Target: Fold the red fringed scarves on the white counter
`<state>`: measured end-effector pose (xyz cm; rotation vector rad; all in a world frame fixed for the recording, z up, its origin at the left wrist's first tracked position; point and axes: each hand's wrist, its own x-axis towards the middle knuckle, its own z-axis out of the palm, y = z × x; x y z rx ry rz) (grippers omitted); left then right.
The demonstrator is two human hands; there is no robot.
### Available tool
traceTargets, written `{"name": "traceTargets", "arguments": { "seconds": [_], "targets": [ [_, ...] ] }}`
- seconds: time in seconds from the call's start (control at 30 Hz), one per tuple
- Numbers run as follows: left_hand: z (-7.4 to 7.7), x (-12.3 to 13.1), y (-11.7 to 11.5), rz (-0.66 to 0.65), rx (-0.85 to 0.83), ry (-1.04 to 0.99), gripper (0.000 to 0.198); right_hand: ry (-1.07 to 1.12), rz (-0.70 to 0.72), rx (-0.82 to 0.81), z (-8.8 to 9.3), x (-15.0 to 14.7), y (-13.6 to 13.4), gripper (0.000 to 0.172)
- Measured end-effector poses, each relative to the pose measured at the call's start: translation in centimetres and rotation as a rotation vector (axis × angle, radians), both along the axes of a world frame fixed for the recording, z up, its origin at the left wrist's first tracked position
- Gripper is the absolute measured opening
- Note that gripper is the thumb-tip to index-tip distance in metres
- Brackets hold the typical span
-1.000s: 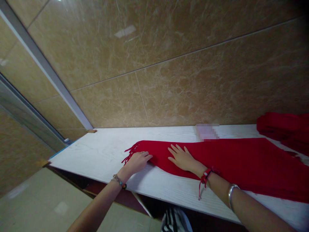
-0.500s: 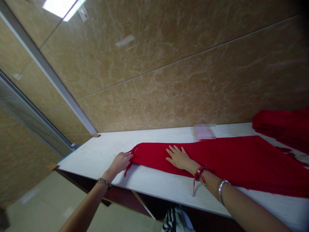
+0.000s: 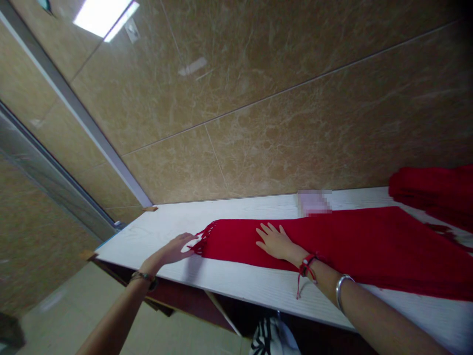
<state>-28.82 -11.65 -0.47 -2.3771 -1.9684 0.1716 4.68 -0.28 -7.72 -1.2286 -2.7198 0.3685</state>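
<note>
A long red scarf (image 3: 347,241) with a fringed end lies flat along the white tabletop. My right hand (image 3: 275,241) rests palm down on it, fingers spread. At the left end, my left hand (image 3: 176,248) is beside the fringe (image 3: 204,240), its thumb and fingers parted with a white gap between them. The fingertips reach the loose strands; whether they touch them is hard to make out.
More folded red cloth (image 3: 428,195) sits at the back right against the tiled wall (image 3: 258,148). A blurred-out pinkish item (image 3: 314,203) lies behind the scarf. Below the front edge of the table (image 3: 173,217) is black-and-white striped fabric (image 3: 264,337).
My left hand has drawn back a little to the left and its fingers have parted from the scarf's end. The fringe now spreads out. My right hand stays in place.
</note>
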Motion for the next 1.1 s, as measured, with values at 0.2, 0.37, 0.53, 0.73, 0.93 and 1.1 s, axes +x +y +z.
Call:
{"name": "traceTargets", "arguments": {
  "seconds": [0.2, 0.37, 0.53, 0.73, 0.93, 1.1],
  "targets": [
    [-3.4, 2.5, 3.1, -0.057, 0.085, -0.183, 0.028, -0.017, 0.006, -0.011, 0.1, 0.0, 0.1, 0.057],
    [-3.0, 1.4, 4.8, -0.021, 0.024, -0.08, 0.03, -0.007, 0.01, 0.011, 0.0, 0.1, 0.0, 0.057],
    [-2.1, 0.4, 4.8, 0.053, 0.056, 0.067, 0.027, -0.003, 0.007, 0.009, 0.0, 0.1, -0.1, 0.056],
    [-1.6, -0.4, 3.6, 0.218, 0.231, 0.167, 0.028, -0.002, 0.002, 0.024, 0.0, 0.0, -0.2, 0.056],
    [-3.6, 0.9, 3.6, -0.109, 0.132, -0.032, 0.04, -0.001, -0.001, 0.045, -0.1, 0.0, -0.2, 0.055],
    [-3.9, -1.9, 2.9, 0.096, 0.258, 0.094, 0.041, -0.012, 0.003, 0.056, -0.1, 0.0, -0.2, 0.054]
  ]
}}
